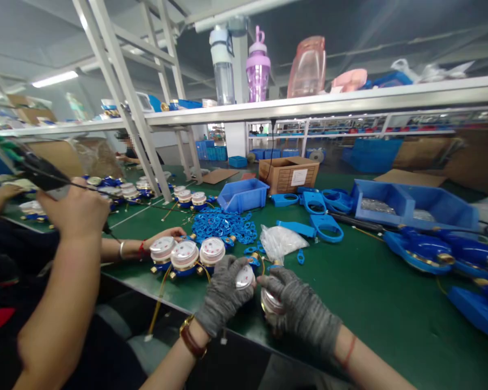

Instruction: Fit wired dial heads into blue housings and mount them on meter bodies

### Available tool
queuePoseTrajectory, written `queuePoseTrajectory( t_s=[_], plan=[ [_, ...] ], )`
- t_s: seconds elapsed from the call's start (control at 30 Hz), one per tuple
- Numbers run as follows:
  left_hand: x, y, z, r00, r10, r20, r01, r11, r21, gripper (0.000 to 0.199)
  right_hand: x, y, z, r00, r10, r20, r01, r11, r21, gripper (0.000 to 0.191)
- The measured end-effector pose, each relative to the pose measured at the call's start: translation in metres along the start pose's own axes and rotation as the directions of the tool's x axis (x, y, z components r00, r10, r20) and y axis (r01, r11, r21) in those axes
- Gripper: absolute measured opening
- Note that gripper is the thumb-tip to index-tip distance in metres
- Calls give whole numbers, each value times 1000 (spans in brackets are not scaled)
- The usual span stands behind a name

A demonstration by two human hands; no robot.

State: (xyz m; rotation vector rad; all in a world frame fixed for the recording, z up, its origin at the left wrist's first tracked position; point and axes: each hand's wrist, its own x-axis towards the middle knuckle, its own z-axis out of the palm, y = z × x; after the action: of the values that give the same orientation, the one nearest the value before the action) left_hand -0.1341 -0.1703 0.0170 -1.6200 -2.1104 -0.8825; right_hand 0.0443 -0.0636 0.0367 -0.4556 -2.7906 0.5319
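Observation:
My left hand [226,290], in a grey fingerless glove, is closed round a water meter [244,277] with a white dial, near the front edge of the green bench. Beside it my right hand [305,306], gloved alike, grips a second water meter [270,303], which looks tilted and is partly hidden by the fingers. The fingertips of both hands come close together between the two meters. Just left of my left hand, a row of three water meters [184,254] with brass fittings and yellow wires stands on the bench.
At left, a co-worker's arms [71,244] reach over the bench, one hand raised at a dark tool [40,170]. Behind my hands lie small blue tags [223,225], a plastic bag [282,242] and blue rings [325,227]. Blue bins [415,203] and blue-bodied parts [427,249] stand right.

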Motion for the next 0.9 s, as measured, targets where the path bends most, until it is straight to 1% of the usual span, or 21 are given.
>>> queuePoseTrajectory(
  t_s=[0.07,0.17,0.23,0.3,0.37,0.43,0.5,0.53,0.6,0.67,0.7,0.73,0.77,0.8,0.87,0.9],
  plan=[
    [-15,21,7,999,-1,-53,-1,1000,-30,45,-28,13,-7,1000,-10,-13,10,1000,-14,63],
    [-31,54,21,989,13,-149,-24,997,-74,48,-69,35,-16,996,-10,-92,5,998,-62,59],
    [-35,76,32,986,6,-169,-26,992,-120,50,-91,50,-22,991,-5,-132,-9,994,-106,60],
    [-33,94,47,987,5,-161,-33,984,-175,50,-108,63,-25,978,5,-208,-38,987,-153,62],
    [-30,111,62,987,28,-161,-62,976,-209,52,-121,76,-24,943,14,-334,-83,977,-194,63],
    [-25,126,75,982,70,-173,-108,970,-219,53,-130,86,-18,884,8,-468,-119,971,-207,65],
    [-22,136,81,978,104,-180,-139,970,-197,53,-136,94,-10,828,-6,-560,-119,975,-186,68],
    [-21,138,81,975,123,-185,-159,969,-191,55,-138,97,-7,807,-12,-591,-107,980,-166,68],
    [-17,134,74,976,162,-142,-191,956,-223,57,-142,99,-1,779,-9,-627,-87,989,-122,66],
    [-12,117,60,973,210,-95,-228,941,-249,55,-145,97,1,776,9,-631,-81,993,-85,64],
    [-8,104,52,968,229,-100,-246,946,-213,52,-147,94,1,779,18,-627,-81,994,-72,64],
    [-4,88,45,957,252,-141,-268,957,-111,51,-148,92,0,781,26,-624,-81,995,-60,64],
    [-1,71,38,951,255,-174,-256,966,13,50,-150,89,-1,782,34,-623,-80,996,-46,65],
    [2,54,32,950,261,-172,-238,961,141,49,-151,87,-3,779,39,-625,-74,997,-30,63],
    [7,22,24,960,273,-57,-236,903,358,43,-154,85,-6,766,61,-640,-64,998,18,55],
    [9,9,22,965,262,2,-238,871,429,41,-154,85,-7,759,79,-647,-65,997,46,50]
  ],
)
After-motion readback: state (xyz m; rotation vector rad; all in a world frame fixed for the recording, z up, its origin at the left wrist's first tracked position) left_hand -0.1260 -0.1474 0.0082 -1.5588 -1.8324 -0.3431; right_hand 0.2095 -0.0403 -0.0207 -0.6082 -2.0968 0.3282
